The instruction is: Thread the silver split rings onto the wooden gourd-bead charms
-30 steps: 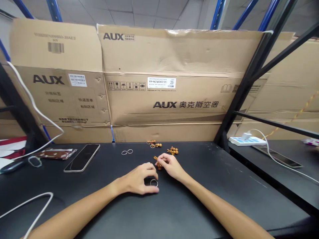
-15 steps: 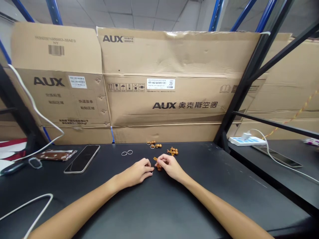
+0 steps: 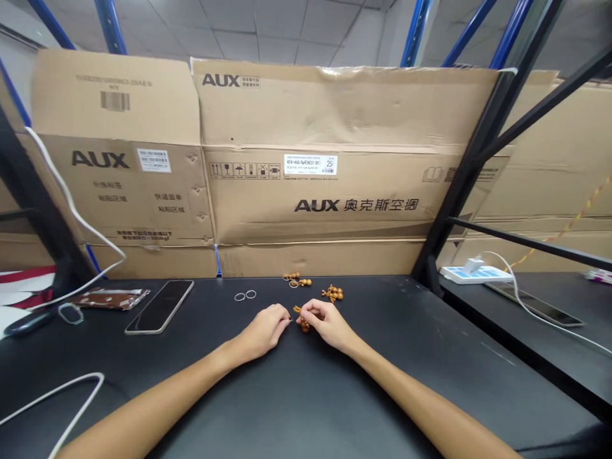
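The right hand (image 3: pixel 327 322) is pinching a brown charm (image 3: pixel 305 326) low over the desk (image 3: pixel 306 395), thumb and fingertips closed together on it, its cord loop (image 3: pixel 297 309) sticking up past the fingers and its beads showing below. The left hand (image 3: pixel 265 330) is facing it from just beside, thumb and fingertips drawn together; it is apparently gripping a ring (image 3: pixel 290 319), though too little is showing to be sure. A narrow gap is separating the hands. Beyond the right hand, more charms (image 3: pixel 335 293) are lying in a cluster, while others are lying farther back near the cardboard (image 3: pixel 310 185). Two loose rings (image 3: pixel 245 296) are lying side by side beyond the left hand. Well to the left, a phone (image 3: pixel 159 308) is lying beside a brown packet (image 3: pixel 111 298).
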A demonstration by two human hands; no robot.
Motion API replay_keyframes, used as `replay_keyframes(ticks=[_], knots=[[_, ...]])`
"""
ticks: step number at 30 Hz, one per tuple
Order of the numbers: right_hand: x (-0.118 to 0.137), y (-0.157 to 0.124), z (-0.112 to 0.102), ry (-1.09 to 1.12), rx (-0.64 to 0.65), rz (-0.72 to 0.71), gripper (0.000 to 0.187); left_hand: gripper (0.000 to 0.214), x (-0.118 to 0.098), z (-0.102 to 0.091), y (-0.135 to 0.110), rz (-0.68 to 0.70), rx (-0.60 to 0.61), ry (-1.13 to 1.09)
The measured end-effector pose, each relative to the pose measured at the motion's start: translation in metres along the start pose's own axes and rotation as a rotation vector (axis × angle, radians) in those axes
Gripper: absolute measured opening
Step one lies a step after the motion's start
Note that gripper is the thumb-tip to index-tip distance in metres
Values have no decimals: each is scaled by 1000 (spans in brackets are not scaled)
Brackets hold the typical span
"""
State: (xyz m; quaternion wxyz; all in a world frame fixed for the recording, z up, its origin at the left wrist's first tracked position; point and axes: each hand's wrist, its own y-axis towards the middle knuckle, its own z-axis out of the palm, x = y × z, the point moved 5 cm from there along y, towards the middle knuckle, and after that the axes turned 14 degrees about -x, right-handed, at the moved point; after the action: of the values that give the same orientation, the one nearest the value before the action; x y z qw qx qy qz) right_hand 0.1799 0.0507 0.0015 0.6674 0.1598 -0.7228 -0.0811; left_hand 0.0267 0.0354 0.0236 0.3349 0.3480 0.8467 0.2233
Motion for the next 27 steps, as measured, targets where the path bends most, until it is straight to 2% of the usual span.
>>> replay_keyframes(ticks=[3, 8, 16, 22, 27], knots=[[0, -1, 2, 27, 28, 14, 28, 25, 2, 1, 1, -167, -47, -155], [0, -2, 4, 14, 43, 11, 27, 29, 0, -1, 1, -285, -47, -223], [10, -7, 7, -58, 54, -26, 27, 28, 0, 1, 1, -303, -6, -276], [15, -8, 8, -142, -7, -72, 26, 29, -5, 0, 1, -299, 21, -309], [15, -10, 10, -139, -10, -76, 25, 29, -2, 0, 1, -303, 30, -365]])
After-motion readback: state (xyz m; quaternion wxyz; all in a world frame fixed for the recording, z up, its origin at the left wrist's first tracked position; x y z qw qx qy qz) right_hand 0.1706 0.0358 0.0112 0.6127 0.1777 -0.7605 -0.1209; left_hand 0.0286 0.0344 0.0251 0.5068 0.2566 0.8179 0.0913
